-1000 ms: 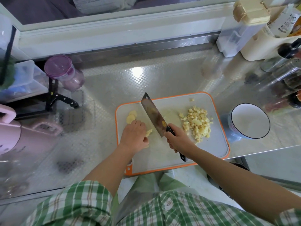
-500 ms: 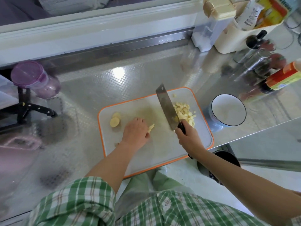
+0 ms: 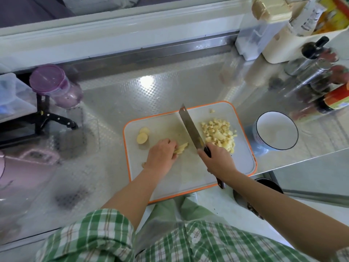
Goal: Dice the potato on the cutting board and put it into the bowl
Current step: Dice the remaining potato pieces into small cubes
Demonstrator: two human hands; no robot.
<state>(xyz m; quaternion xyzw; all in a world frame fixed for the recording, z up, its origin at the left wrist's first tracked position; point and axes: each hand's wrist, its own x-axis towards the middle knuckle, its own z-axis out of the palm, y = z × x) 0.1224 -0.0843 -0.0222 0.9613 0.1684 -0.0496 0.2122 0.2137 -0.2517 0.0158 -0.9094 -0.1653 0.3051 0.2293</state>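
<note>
Hands are sitting apart, the left hand [image 3: 161, 155] pinning potato strips [image 3: 181, 148] pointing to 2 o'clock, the right hand [image 3: 217, 161] gripping the cleaver [image 3: 190, 127] at their 3 o'clock.

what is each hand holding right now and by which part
The right hand grips the knife by its black handle. The left hand holds the potato strips at their left end.

The left hand [image 3: 162, 155] covers all but the tips of the potato strips [image 3: 181, 148], and the right hand [image 3: 217, 159] hides most of the handle of the knife [image 3: 190, 127]. At the left edge of the worktop [image 3: 117, 103] a pink appliance [image 3: 22, 167] is blurred and cut off. At the right edge a red-labelled bottle [image 3: 338, 97] runs out of view.
</note>
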